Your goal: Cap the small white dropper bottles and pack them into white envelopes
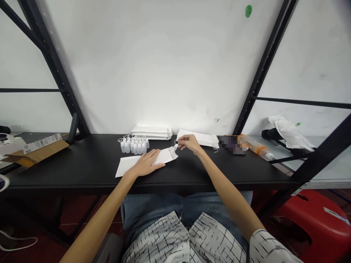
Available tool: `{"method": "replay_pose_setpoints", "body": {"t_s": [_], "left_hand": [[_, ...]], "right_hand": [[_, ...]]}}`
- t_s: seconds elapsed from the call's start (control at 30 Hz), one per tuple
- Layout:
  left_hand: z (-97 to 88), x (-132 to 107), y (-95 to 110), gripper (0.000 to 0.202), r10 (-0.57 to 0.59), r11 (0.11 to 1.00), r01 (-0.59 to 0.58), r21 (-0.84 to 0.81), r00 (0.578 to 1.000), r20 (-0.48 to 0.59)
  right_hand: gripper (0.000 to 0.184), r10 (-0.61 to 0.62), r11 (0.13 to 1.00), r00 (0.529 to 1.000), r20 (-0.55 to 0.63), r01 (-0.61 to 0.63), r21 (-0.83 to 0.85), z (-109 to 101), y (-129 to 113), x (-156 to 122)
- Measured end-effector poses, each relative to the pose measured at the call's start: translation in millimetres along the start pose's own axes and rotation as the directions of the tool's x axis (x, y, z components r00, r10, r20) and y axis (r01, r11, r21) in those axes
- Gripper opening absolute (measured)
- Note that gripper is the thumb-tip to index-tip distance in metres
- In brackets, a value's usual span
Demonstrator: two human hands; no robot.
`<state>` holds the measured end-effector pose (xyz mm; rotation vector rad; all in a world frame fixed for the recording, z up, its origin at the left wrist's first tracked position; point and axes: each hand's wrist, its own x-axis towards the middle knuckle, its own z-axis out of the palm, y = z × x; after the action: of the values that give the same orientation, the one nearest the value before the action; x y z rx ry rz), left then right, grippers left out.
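Now, left hand (146, 163) open palm-down on white paper bag (165, 157), right hand (189, 143) pinching small bottle (173, 148)

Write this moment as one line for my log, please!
left hand: flat on white paper bag | right hand: pinching small white bottle at bag's mouth | nearby: white bottle cluster, stacked white bags

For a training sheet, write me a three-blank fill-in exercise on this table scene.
The left hand lies ____ on a white bag.
The right hand pinches a small white ____ by its tip.
The table is ____.

Missing words: flat; bottle; black.
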<state>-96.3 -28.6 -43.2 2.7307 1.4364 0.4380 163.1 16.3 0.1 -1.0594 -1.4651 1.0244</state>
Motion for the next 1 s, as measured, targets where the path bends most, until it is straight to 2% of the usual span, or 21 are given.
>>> {"method": "replay_pose_setpoints", "body": {"t_s": [0.17, 0.27, 0.37, 0.5, 0.73, 0.83, 1.0], "left_hand": [[2.4, 0, -1, 0.078, 0.016, 1.0, -0.016, -0.011, 0.999, -0.033], [2.1, 0, 0, 0.077, 0.002, 1.0, -0.003, -0.024, 1.0, -0.03], [1.7, 0, 1, 0.078, -0.004, 0.999, 0.004, -0.034, 1.0, -0.023], [0.9, 1, 3, 0.076, 0.005, 0.999, -0.008, -0.04, 0.998, -0.061], [-0.7, 0, 5, 0.08, -0.02, 0.999, 0.018, -0.046, 0.999, -0.032], [0.0, 0, 4, 0.078, -0.028, 0.998, 0.026, -0.052, 0.999, -0.041], [1.4, 1, 3, 0.078, -0.035, 0.998, 0.033, -0.052, 0.999, -0.042]], "right_hand": [[0.005, 0.105, 0.991, 0.975, 0.195, -0.086, -0.104, 1, 4, -4], [0.007, 0.119, 0.978, 0.951, 0.284, -0.062, -0.201, 3, 0, -7], [0.01, 0.106, 0.979, 0.93, 0.353, -0.035, -0.201, 10, -4, -12], [0.011, 0.15, 0.974, 0.888, 0.434, -0.058, -0.218, 23, -1, -15], [0.015, 0.133, 0.974, 0.867, 0.481, -0.024, -0.226, 26, -2, -17], [0.017, 0.176, 0.961, 0.875, 0.451, -0.053, -0.272, 23, -7, -18], [0.016, 0.168, 0.966, 0.893, 0.418, -0.065, -0.25, 24, -9, -20]]}}
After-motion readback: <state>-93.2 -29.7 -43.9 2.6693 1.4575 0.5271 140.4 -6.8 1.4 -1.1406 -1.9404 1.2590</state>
